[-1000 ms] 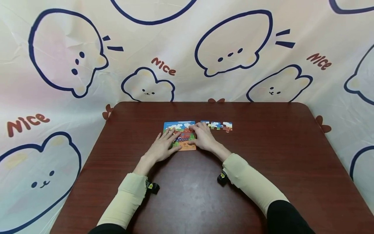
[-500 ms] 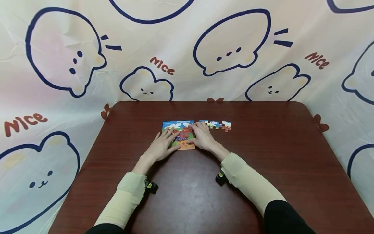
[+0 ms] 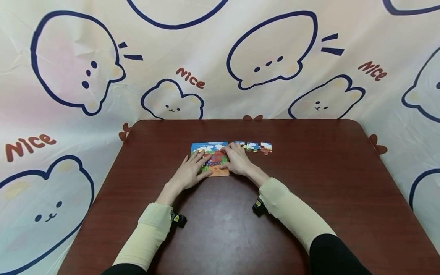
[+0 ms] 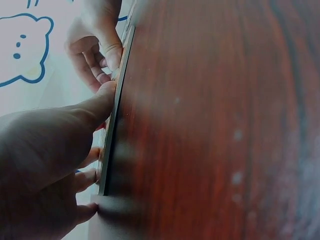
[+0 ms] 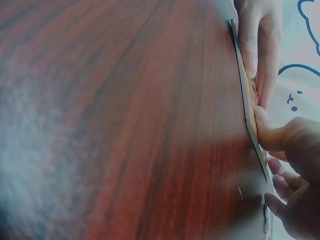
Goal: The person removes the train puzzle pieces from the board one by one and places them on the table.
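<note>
A picture puzzle (image 3: 219, 172) on a counter (image 3: 220, 233) is touched by the left hand (image 3: 187, 173), fingers spread, and right hand (image 3: 239, 160), grip unclear, beside jigsaw pieces (image 3: 253, 146).

Counter (image 3: 343, 172), dark reddish-brown wood grain, far corners rounded; towards its far edge, one picture jigsaw board (image 3: 215, 161), lying flat; just right of the board, a short row of loose jigsaw pieces (image 3: 266, 146).
</note>
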The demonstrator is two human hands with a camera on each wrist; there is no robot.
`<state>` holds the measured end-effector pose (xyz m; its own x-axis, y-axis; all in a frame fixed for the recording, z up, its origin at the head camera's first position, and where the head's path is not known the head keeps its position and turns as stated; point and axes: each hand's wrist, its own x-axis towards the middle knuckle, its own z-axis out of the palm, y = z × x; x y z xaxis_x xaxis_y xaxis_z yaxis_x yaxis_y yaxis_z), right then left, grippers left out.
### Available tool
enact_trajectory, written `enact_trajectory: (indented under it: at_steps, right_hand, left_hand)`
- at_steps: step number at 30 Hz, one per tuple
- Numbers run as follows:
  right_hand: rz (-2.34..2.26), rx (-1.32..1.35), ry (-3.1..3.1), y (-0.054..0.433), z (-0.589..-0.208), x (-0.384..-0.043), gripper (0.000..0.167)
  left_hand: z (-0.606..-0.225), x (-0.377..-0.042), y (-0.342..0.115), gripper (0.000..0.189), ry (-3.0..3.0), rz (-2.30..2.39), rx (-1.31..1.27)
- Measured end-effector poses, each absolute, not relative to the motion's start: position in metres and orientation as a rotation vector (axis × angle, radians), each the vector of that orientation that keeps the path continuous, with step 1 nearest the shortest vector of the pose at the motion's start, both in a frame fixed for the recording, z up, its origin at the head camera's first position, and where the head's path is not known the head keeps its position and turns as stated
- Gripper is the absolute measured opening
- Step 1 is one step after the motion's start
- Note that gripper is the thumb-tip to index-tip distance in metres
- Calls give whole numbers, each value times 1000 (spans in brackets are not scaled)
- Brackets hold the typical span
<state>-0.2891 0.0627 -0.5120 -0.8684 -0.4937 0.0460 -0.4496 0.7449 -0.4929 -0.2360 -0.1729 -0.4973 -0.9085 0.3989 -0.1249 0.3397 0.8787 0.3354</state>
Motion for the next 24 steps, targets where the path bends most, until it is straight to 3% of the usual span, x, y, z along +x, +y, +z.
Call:
enact_trajectory:
  at_steps: [24]
  right_hand:
    - [-890, -728, 2827, 63, -511, -286, 45]
  left_hand:
    - [-501, -236, -174, 70, 2870, 493, 581]
